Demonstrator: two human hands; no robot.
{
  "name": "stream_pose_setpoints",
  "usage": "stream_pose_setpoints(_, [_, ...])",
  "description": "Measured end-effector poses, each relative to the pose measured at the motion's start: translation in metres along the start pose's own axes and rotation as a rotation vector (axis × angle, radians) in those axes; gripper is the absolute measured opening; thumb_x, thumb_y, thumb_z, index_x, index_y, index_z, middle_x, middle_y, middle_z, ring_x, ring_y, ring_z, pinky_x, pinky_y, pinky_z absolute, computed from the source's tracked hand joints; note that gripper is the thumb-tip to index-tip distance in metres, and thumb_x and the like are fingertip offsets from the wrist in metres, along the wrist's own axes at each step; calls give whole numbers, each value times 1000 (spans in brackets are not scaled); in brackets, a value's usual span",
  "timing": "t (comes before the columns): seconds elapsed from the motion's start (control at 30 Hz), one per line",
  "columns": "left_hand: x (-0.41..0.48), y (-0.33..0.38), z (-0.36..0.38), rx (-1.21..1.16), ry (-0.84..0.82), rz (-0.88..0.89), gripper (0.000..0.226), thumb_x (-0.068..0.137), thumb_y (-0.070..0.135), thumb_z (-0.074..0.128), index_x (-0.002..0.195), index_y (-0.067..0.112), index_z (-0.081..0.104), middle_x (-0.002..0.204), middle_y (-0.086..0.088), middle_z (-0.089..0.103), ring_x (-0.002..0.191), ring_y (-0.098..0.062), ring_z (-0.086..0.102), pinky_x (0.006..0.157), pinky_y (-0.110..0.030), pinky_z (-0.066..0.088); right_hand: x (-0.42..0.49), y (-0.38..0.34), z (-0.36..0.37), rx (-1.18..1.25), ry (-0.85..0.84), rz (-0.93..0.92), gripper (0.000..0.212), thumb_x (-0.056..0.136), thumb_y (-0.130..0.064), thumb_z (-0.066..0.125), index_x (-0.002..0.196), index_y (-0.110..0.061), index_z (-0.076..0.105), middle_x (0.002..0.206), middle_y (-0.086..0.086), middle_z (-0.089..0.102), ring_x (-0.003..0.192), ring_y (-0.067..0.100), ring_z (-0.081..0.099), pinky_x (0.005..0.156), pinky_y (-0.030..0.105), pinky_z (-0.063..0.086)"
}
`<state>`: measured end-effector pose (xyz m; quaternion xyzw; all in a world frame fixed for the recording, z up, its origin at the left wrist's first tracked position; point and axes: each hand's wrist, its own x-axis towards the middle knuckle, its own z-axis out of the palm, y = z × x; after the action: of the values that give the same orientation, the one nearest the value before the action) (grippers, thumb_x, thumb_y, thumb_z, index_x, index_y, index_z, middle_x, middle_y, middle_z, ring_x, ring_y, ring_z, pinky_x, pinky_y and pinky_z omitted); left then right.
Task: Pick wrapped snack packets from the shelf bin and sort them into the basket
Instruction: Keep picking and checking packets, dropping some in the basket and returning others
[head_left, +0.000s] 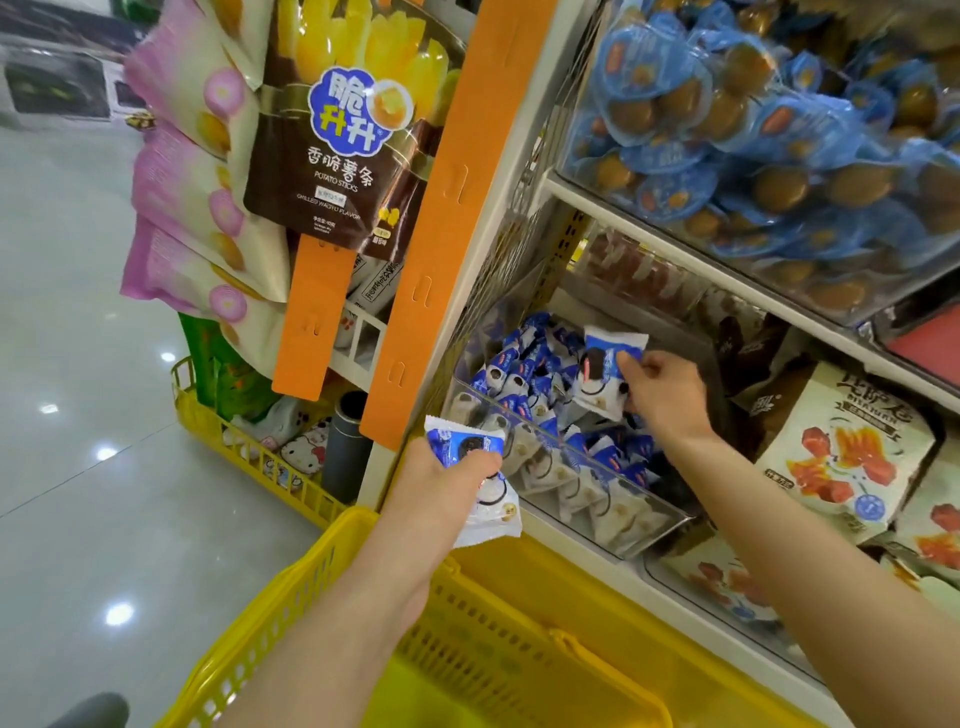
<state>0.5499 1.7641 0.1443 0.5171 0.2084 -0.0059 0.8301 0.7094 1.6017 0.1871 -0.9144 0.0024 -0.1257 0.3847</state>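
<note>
My right hand (667, 400) is pinching one packet (605, 374) by its right edge, over the bin (670, 530) at the centre of the frame. Its long axis is standing almost upright, print facing me. My left hand (441, 483) is gripping the left packets (470, 447), two I think, at lower centre above the basket (291, 587) rim; they are pointing from upper left to lower right. The edge pinch is looking thin, so the packet may be slipping back. The left packets may be falling outside the basket.
</note>
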Motion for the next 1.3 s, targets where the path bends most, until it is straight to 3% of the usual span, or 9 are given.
stream_pose_setpoints(0.27, [7, 2, 0, -14, 39, -42, 17, 85, 13, 62, 99, 15, 54, 79, -7, 65, 49, -10, 64, 40, -19, 46, 28, 16, 29, -363, -255, 91, 31, 89, -30, 61, 75, -2, 65, 86, 22, 68, 80, 34, 66, 81, 47, 54])
stream_pose_setpoints(0.37, [8, 2, 0, -13, 43, -54, 16, 84, 14, 62, 97, 17, 54, 76, -5, 66, 43, -6, 62, 39, -18, 47, 39, 11, 25, -346, -335, 177, 29, 88, -25, 63, 95, 3, 66, 77, 13, 64, 67, 23, 64, 67, 38, 58])
stream_pose_setpoints(0.53, [8, 2, -1, -28, 39, -49, 14, 84, 14, 63, 94, 17, 53, 75, -4, 65, 42, -6, 62, 37, -17, 44, 49, 11, 22, -474, -441, 262, 25, 85, -26, 67, 81, -3, 58, 75, 10, 61, 59, 18, 61, 45, 26, 51])
stream_pose_setpoints(0.73, [7, 1, 1, -3, 30, -46, 14, 86, 14, 61, 95, 20, 52, 77, -3, 64, 41, -4, 61, 37, -16, 44, 51, 25, 50, -288, -376, 242, 32, 82, -30, 69, 65, -9, 52, 67, 11, 64, 54, 18, 61, 73, 36, 58])
stream_pose_setpoints(0.83, [8, 1, 0, 1, 38, -39, 14, 86, 14, 61, 94, 20, 51, 76, -3, 63, 40, -3, 60, 36, -15, 43, 46, 27, 60, -204, -367, 278, 34, 83, -31, 68, 65, -9, 51, 59, 7, 60, 48, 13, 59, 57, 28, 55])
stream_pose_setpoints(0.93, [9, 1, 3, 3, 50, -19, 16, 86, 14, 61, 98, 17, 51, 76, -2, 62, 38, -2, 58, 35, -14, 41, 40, 28, 62, -199, -384, 240, 34, 86, -33, 64, 67, -6, 56, 60, 6, 59, 48, 12, 55, 46, 21, 43])
stream_pose_setpoints(1.1, [7, 0, 7, -43, 36, 6, 13, 86, 12, 59, 94, 19, 53, 74, -2, 63, 41, -2, 60, 36, -13, 41, 31, 16, 52, -290, -469, 213, 46, 94, -43, 45, 86, 1, 57, 75, 15, 61, 61, 22, 60, 59, 29, 51])
stream_pose_setpoints(1.2, [6, -5, 6, -14, -10, 35, 22, 86, 14, 60, 107, 20, 56, 90, -5, 69, 58, -7, 67, 46, -17, 49, 16, 3, 40, -420, -395, 4, 43, 97, -44, 37, 72, -11, 51, 63, 6, 49, 58, 22, 50, 54, 30, 39])
stream_pose_setpoints(1.3, [3, -9, 6, 53, -16, 107, 27, 87, 12, 60, 113, 19, 57, 101, -1, 70, 77, -7, 68, 54, -15, 50, -19, -8, 23, -120, -222, -261, 28, 98, -35, 39, 94, -16, 60, 72, -3, 59, 68, 20, 58, 58, 28, 45])
